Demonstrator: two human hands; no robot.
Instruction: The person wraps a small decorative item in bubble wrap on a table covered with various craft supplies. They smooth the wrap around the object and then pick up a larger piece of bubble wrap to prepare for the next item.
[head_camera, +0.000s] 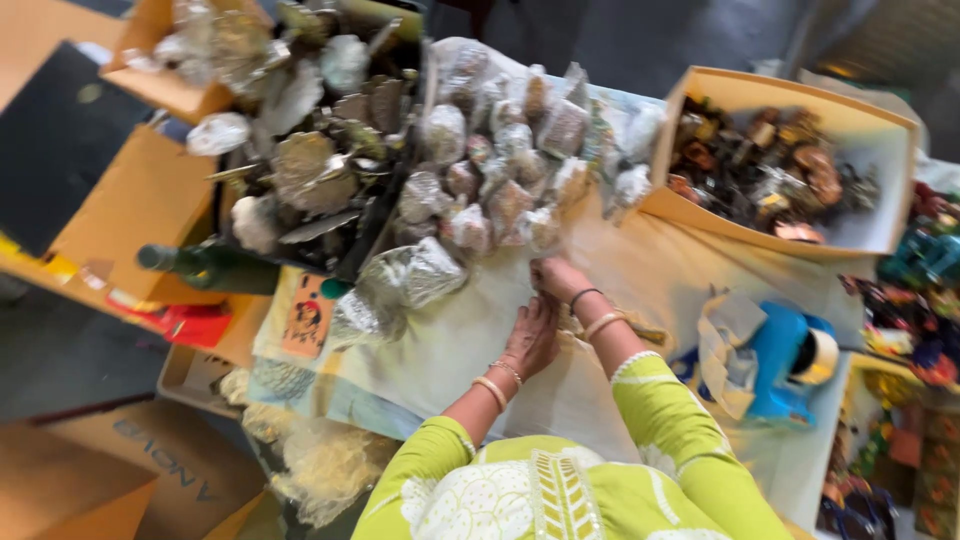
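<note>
Lime-green embroidered sleeves, blue tape dispenser, green bottle.

You are looking down at a table spread with a pale cloth, blurred throughout. Beyond its far edge lies a dark grey floor. Off the left edge sit brown cardboard boxes, one under a black sheet, and another cardboard box lies on the floor at the near left corner. Light is soft and even; no walls or windows show.
</note>
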